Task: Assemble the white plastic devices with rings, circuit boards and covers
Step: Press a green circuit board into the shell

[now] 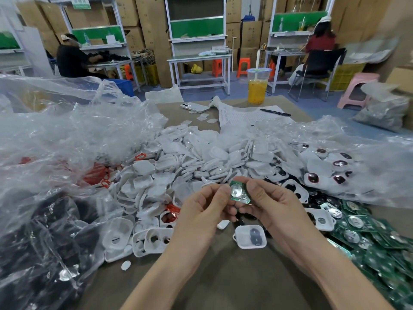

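Your brown table (223, 283) carries crumpled clear plastic bags (67, 135) along the left side. A broad heap of white plastic shells (201, 157) fills the middle; they are rounded squares, some lying hollow side up. A pile of green circuit boards (380, 242) lies at your right, each with a silvery round disc. Your left hand (201, 211) and right hand (268, 204) meet above the near edge of the heap, fingers curled, both pinching one circuit board (239, 193). The left thumb is on its left edge, the right thumb on its right. Below your hands, one open white shell (250, 237) rests on the table with a dark ring inside. The held board is small, green-edged, with a shiny domed disc facing you.
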Demonstrator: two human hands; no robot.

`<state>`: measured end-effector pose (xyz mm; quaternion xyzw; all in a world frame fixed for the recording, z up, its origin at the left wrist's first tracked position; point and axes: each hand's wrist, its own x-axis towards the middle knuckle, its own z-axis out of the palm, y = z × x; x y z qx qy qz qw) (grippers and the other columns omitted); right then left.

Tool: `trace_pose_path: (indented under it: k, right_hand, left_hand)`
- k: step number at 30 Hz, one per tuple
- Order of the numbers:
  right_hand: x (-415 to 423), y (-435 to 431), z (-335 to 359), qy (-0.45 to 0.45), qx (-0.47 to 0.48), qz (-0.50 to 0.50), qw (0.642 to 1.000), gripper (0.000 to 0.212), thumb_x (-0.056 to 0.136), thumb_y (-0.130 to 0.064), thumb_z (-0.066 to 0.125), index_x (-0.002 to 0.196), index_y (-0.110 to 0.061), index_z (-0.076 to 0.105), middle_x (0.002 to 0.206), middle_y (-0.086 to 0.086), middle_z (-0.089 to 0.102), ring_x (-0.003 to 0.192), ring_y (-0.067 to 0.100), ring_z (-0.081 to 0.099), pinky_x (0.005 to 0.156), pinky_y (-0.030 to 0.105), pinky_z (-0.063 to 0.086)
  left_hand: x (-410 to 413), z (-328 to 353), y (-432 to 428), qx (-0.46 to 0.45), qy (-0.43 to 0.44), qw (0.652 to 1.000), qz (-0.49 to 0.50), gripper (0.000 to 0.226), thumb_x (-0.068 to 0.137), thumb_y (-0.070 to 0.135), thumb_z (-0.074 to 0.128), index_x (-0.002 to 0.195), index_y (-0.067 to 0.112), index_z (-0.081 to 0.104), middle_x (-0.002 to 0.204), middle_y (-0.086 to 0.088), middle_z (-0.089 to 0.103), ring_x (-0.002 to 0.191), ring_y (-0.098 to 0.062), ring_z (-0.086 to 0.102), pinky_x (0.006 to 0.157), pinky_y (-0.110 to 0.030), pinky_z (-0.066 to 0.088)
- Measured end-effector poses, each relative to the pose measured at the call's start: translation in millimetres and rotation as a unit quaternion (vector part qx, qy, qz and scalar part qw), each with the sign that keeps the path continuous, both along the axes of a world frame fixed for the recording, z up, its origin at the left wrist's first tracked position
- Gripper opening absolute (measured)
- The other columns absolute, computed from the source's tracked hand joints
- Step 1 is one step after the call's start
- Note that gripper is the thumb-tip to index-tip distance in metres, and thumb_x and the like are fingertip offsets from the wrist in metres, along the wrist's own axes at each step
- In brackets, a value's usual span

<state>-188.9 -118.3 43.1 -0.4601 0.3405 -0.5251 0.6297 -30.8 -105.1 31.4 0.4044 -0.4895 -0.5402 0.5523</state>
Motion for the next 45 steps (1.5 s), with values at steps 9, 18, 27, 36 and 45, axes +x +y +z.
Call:
trace_pose_path:
  k: [9,18,27,36,45]
  right_hand:
    - [0.1,0.0,2.5,-0.054,0.016,0.019,0.998,0.031,0.083,-0.032,0.063,0.104,-0.016,0.080,0.104,0.016,0.076,0.080,0.017,0.074,0.072,0.020,0.057]
    - [-2.7,-1.5,2.0,-0.044,0.009,0.021,0.999,0.035,0.076,-0.037,0.070,0.103,-0.016,0.080,0.088,0.012,0.077,0.072,0.013,0.071,0.066,0.019,0.056]
    - [-5.2,-3.2,-3.8,0.064,-0.024,-0.034,0.997,0.033,0.067,-0.032,0.081,0.099,-0.024,0.080,0.095,0.008,0.078,0.083,0.014,0.072,0.077,0.019,0.056]
    - [-5.4,-3.9,-2.8,0.087,-0.062,-0.057,0.993,0.032,0.083,0.004,0.072,0.075,-0.026,0.077,0.102,-0.001,0.078,0.090,0.016,0.075,0.076,0.018,0.056]
    - [-8.8,-4.2,-6.8,0.102,-0.074,-0.034,0.991,0.026,0.080,-0.017,0.070,0.101,-0.032,0.075,0.110,-0.002,0.076,0.082,0.013,0.070,0.073,0.019,0.054]
  left_hand:
    - [0.3,-1.1,-1.0,-0.009,0.013,1.000,0.013,0.039,0.082,0.050,0.069,0.099,0.016,0.078,0.083,-0.006,0.071,0.071,-0.012,0.061,0.072,-0.031,0.050]
    - [-1.6,4.2,2.3,-0.001,-0.010,1.000,0.029,0.025,0.090,0.046,0.069,0.091,0.022,0.077,0.072,-0.001,0.067,0.065,-0.012,0.060,0.059,-0.017,0.048]
    - [-2.1,10.3,3.3,0.018,0.040,0.999,0.014,0.021,0.085,0.044,0.070,0.086,0.025,0.077,0.074,-0.001,0.063,0.067,-0.017,0.063,0.068,-0.027,0.054]
    - [1.5,12.4,8.8,-0.006,-0.021,1.000,-0.012,0.021,0.092,0.029,0.063,0.108,0.031,0.076,0.089,0.004,0.074,0.081,-0.013,0.068,0.077,-0.033,0.053]
    - [2.6,19.3,13.9,-0.005,-0.034,0.999,0.014,0.027,0.100,0.015,0.058,0.105,0.034,0.076,0.082,0.004,0.072,0.072,-0.011,0.063,0.053,-0.008,0.043]
